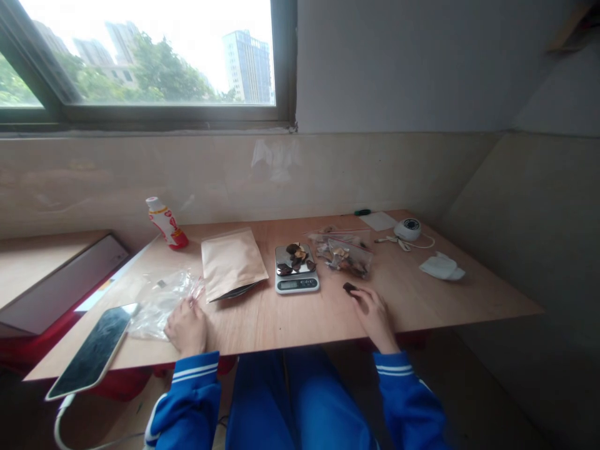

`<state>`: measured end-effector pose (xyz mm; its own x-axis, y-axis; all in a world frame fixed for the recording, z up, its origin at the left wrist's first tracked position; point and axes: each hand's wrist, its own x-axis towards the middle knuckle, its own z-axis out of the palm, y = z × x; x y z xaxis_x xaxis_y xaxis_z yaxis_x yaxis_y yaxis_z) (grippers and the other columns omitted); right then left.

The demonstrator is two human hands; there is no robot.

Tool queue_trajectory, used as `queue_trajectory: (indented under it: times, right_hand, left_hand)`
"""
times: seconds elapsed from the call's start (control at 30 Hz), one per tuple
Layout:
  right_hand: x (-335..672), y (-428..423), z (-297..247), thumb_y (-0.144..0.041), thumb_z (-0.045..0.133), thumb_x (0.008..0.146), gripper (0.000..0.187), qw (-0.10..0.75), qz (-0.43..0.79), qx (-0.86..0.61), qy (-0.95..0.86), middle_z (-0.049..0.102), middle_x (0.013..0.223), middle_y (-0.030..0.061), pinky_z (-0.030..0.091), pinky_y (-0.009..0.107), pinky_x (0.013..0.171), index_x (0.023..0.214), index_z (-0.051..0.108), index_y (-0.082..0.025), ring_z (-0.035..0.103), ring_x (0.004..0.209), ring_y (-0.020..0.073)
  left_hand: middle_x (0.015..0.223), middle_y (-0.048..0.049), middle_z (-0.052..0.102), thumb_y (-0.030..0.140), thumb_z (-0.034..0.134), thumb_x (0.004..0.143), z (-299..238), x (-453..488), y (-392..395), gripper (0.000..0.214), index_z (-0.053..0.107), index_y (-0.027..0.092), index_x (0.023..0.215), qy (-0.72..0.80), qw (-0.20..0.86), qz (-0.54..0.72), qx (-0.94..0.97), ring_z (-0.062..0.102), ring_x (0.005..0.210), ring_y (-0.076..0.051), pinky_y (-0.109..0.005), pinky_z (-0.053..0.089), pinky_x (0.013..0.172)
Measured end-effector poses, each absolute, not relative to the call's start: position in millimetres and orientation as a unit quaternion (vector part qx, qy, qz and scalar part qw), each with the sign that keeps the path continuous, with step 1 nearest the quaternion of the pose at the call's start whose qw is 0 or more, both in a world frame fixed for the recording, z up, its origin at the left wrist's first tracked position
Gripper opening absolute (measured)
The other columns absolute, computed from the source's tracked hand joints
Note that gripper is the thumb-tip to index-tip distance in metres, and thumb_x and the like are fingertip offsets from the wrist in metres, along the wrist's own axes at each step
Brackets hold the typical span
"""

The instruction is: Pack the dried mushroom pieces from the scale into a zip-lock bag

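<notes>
My left hand (186, 326) rests near the table's front edge, its fingertips gathered on the crumpled neck of a clear plastic bag (162, 303). My right hand (374, 315) pinches a small dark lump (349, 288) at its fingertips. Between my hands, a digital kitchen scale (296, 282) carries a small heap of dark brown pieces (294, 259). A kraft paper pouch (230, 262) lies to its left, with a dark object poking from beneath. To its right lies a plastic bag of dried brown pieces (343, 257).
A smartphone (91, 350) with a white cable overhangs the front left of the wooden table (290, 325). A red-and-white bottle (167, 223) lies at the back left. A round white device with a cord (407, 229), a white paper sheet (378, 220) and crumpled white material (441, 267) lie to the right.
</notes>
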<state>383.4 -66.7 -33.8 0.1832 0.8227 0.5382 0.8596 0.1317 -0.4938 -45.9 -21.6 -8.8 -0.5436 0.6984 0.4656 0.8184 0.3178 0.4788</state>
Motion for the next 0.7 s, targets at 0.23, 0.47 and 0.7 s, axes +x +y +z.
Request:
queue_trajectory:
  times: [0.23,0.47,0.7]
  right_hand:
    - [381.0,-69.6,-30.8,-0.033,0.044,0.088,0.027,0.403,-0.006,-0.663,-0.632,0.062,0.106,0.009,0.046,0.043,0.084,0.099,0.067,-0.024,0.056,0.097,0.0261]
    - [379.0,-68.0,-31.1,-0.03,0.042,0.088,0.027,0.395,-0.014,-0.674,-0.624,0.062,0.104,0.0082,0.045,0.041,0.083,0.099,0.066,-0.023,0.055,0.096,0.0252]
    - [377.7,-63.4,-34.3,-0.028,0.044,0.086,0.026,0.388,-0.055,-0.69,-0.609,0.062,0.1,0.009,0.043,0.04,0.081,0.099,0.065,-0.022,0.055,0.094,0.0258]
  left_hand:
    - [0.088,-0.012,0.066,0.032,0.047,0.078,-2.9,-83.1,-11.4,0.031,0.069,0.018,0.094,-0.808,-0.002,-0.337,-0.483,0.06,0.082,-0.029,-0.045,0.046,0.079]
    - [0.104,-0.0183,0.061,0.041,0.043,0.074,-5.3,-88.3,-11.8,0.052,0.061,0.006,0.108,-0.779,-0.008,-0.383,-0.497,0.061,0.088,-0.027,-0.043,0.045,0.09]
    - [0.077,-0.0109,0.063,0.036,0.049,0.069,-5.8,-102.9,-7.4,0.025,0.064,0.016,0.074,-0.776,-0.02,-0.316,-0.545,0.06,0.072,-0.026,-0.042,0.047,0.081]
